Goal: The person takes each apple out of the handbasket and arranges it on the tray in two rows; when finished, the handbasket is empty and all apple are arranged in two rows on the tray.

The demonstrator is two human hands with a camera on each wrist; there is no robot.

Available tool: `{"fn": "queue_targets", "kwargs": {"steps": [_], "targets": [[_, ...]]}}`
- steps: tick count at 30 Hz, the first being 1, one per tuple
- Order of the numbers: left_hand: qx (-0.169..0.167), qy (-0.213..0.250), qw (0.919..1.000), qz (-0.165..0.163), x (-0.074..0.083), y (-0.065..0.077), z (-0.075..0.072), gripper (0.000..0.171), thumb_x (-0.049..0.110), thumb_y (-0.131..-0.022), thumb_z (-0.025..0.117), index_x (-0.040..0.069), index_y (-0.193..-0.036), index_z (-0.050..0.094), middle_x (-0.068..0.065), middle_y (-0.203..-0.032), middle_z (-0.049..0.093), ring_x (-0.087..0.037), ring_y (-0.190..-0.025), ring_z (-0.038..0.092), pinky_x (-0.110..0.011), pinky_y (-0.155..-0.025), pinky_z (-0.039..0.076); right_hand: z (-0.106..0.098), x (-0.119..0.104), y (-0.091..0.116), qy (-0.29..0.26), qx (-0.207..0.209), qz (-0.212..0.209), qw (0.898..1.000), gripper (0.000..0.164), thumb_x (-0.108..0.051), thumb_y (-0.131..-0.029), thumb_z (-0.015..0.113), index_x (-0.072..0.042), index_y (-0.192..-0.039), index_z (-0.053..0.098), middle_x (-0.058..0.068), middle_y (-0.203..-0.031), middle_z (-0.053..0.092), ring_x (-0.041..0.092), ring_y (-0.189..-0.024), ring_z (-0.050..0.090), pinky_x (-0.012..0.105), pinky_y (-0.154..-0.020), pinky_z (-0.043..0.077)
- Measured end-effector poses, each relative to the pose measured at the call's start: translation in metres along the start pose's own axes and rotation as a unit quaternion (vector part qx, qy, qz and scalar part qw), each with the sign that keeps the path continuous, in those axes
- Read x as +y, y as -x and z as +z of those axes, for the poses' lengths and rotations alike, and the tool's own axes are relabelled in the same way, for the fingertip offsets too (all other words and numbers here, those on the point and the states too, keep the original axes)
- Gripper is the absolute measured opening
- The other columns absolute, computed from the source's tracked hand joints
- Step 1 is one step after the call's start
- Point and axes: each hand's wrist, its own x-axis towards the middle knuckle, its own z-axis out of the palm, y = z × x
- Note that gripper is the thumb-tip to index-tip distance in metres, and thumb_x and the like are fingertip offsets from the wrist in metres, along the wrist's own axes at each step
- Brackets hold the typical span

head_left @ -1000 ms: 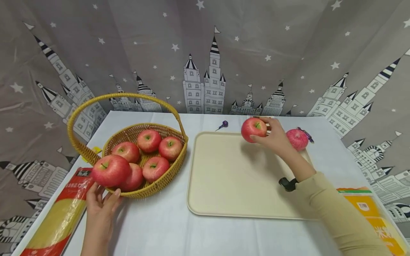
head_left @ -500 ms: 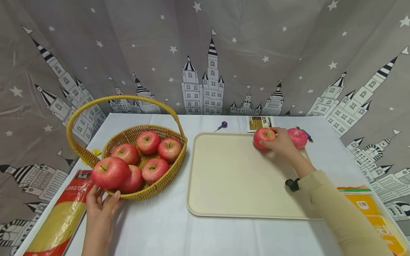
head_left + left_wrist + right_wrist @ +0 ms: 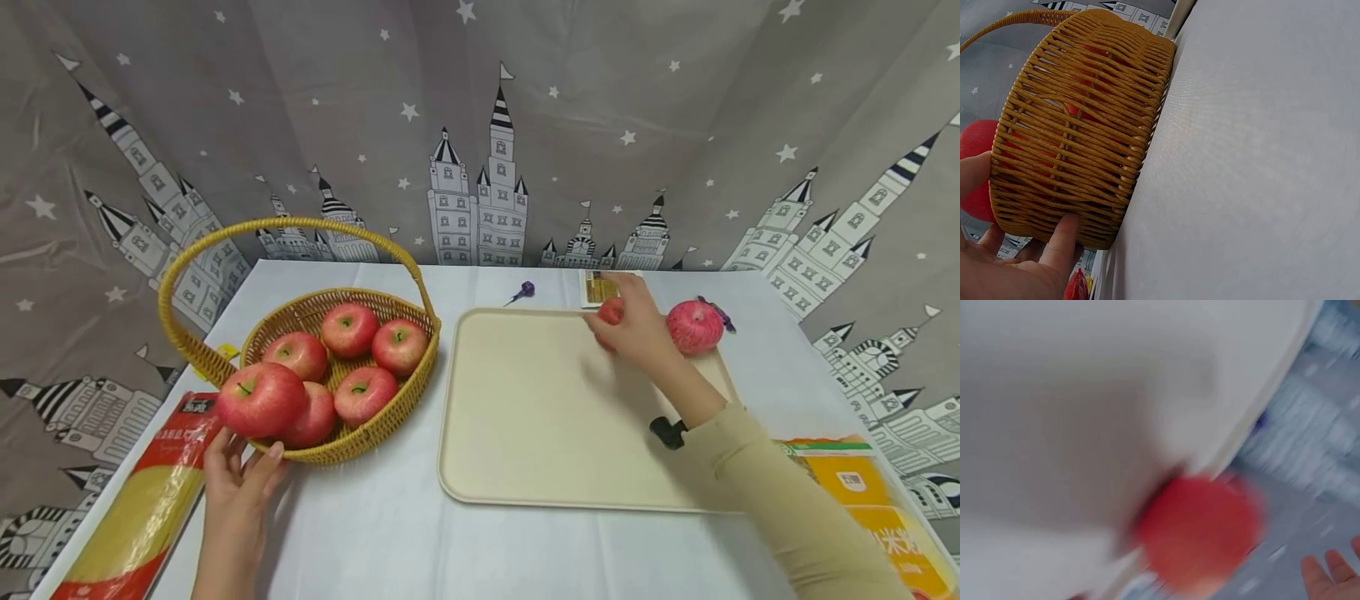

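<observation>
My left hand [image 3: 236, 487] holds the front left side of a yellow wicker basket [image 3: 382, 429]; in the left wrist view its fingers [image 3: 1063, 240] lie against the woven wall [image 3: 1085, 137]. Several red apples [image 3: 363, 396] sit in the basket, one large apple [image 3: 261, 400] perched over its near left edge. Over the far right of a cream tray [image 3: 555, 417] is my right hand [image 3: 637, 325], partly hiding an apple [image 3: 611, 312] there. The blurred right wrist view shows this apple [image 3: 1204, 531] by the tray's rim, apart from the spread fingers [image 3: 1316, 578]. Another apple [image 3: 695, 327] is at the far right corner.
A red and yellow packet [image 3: 142, 500] lies left of the basket, and an orange packet [image 3: 862, 492] at the right. Behind the tray are a purple-wrapped lollipop [image 3: 525, 290] and a small sachet [image 3: 597, 289]. A grey castle-print curtain [image 3: 600, 108] closes off the back.
My right hand has lowered the apple onto the far right part of the tray, let it go and is lifting off it. The left hand stays at the basket.
</observation>
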Motion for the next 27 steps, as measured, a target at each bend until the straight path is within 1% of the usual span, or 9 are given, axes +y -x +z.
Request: {"fn": "queue_targets", "kwargs": {"steps": [3, 6, 8, 10, 12, 15, 20, 23, 27], "targets": [[0.001, 0.0, 1.0, 0.002, -0.002, -0.002, -0.002, 0.083, 0.025, -0.088, 0.071, 0.034, -0.151, 0.017, -0.001, -0.156, 0.015, -0.021, -0.132, 0.033, -0.019, -0.084, 0.051, 0.017, -0.041, 0.001, -0.044, -0.021, -0.072, 0.996, 0.07, -0.022, -0.086, 0.074, -0.005, -0.144, 0.04, 0.018, -0.142, 0.04, 0.033, -0.125, 0.043, 0.048, -0.104, 0.041], [0.001, -0.003, 1.0, 0.001, -0.002, -0.002, -0.002, 0.083, 0.026, -0.089, 0.071, 0.034, -0.151, 0.017, -0.002, -0.156, 0.015, -0.022, -0.132, 0.033, -0.018, -0.083, 0.051, 0.041, -0.085, 0.006, -0.062, -0.065, -0.152, 0.984, 0.07, -0.024, -0.085, 0.074, -0.008, -0.145, 0.041, 0.012, -0.141, 0.043, 0.027, -0.12, 0.048, 0.041, -0.1, 0.045], [-0.001, -0.003, 1.0, -0.001, -0.001, -0.001, -0.001, 0.083, 0.026, -0.089, 0.07, 0.034, -0.151, 0.016, -0.002, -0.156, 0.015, -0.022, -0.131, 0.033, -0.018, -0.083, 0.051, 0.06, -0.114, 0.009, -0.052, -0.104, -0.212, 0.97, 0.068, -0.027, -0.086, 0.072, -0.009, -0.144, 0.041, 0.009, -0.142, 0.043, 0.023, -0.125, 0.045, 0.038, -0.104, 0.041], [-0.003, -0.01, 0.9999, -0.005, 0.001, 0.0, 0.001, 0.082, 0.027, -0.09, 0.069, 0.034, -0.151, 0.015, -0.002, -0.156, 0.015, -0.023, -0.132, 0.033, -0.019, -0.086, 0.05, 0.082, -0.141, 0.011, -0.033, -0.141, -0.269, 0.952, 0.068, -0.03, -0.087, 0.071, -0.009, -0.145, 0.041, 0.008, -0.145, 0.042, 0.02, -0.13, 0.04, 0.033, -0.109, 0.035], [-0.004, -0.012, 0.9999, -0.009, 0.002, 0.001, 0.003, 0.082, 0.027, -0.09, 0.069, 0.034, -0.152, 0.014, -0.002, -0.157, 0.015, -0.022, -0.131, 0.033, -0.02, -0.087, 0.049, 0.104, -0.167, 0.012, -0.022, -0.173, -0.3, 0.938, 0.068, -0.034, -0.088, 0.069, -0.011, -0.146, 0.04, 0.005, -0.147, 0.041, 0.015, -0.136, 0.033, 0.027, -0.112, 0.027], [-0.006, -0.009, 0.9998, -0.015, 0.004, 0.003, 0.004, 0.082, 0.026, -0.09, 0.068, 0.035, -0.152, 0.014, -0.001, -0.157, 0.014, -0.021, -0.131, 0.032, -0.021, -0.089, 0.048, 0.134, -0.205, 0.009, -0.027, -0.203, -0.305, 0.93, 0.074, -0.038, -0.087, 0.069, -0.012, -0.148, 0.036, 0.002, -0.146, 0.041, 0.009, -0.134, 0.033, 0.02, -0.109, 0.029], [-0.011, 0.0, 0.9999, -0.011, 0.005, 0.004, 0.004, 0.08, 0.025, -0.091, 0.067, 0.034, -0.151, 0.014, -0.001, -0.155, 0.016, -0.022, -0.13, 0.032, -0.017, -0.085, 0.05, 0.17, -0.255, 0.003, -0.029, -0.242, -0.267, 0.932, 0.086, -0.051, -0.081, 0.071, -0.014, -0.15, 0.033, -0.005, -0.146, 0.04, 0.001, -0.129, 0.035, 0.011, -0.101, 0.032], [-0.016, 0.006, 0.9999, 0.0, 0.004, 0.004, 0.004, 0.077, 0.021, -0.092, 0.066, 0.032, -0.151, 0.016, -0.001, -0.151, 0.018, -0.018, -0.125, 0.036, -0.015, -0.08, 0.052, 0.183, -0.273, 0.002, -0.005, -0.255, -0.255, 0.933, 0.088, -0.055, -0.079, 0.071, -0.016, -0.149, 0.034, -0.008, -0.143, 0.041, -0.001, -0.127, 0.037, 0.009, -0.098, 0.034], [-0.029, 0.026, 0.9989, 0.025, 0.002, 0.004, 0.001, 0.07, 0.012, -0.094, 0.062, 0.029, -0.148, 0.021, -0.003, -0.146, 0.021, -0.014, -0.117, 0.042, -0.015, -0.078, 0.053, 0.194, -0.285, 0.001, 0.027, -0.256, -0.253, 0.933, 0.085, -0.054, -0.078, 0.073, -0.018, -0.147, 0.038, -0.011, -0.135, 0.047, -0.002, -0.12, 0.041, 0.009, -0.093, 0.037]]}}
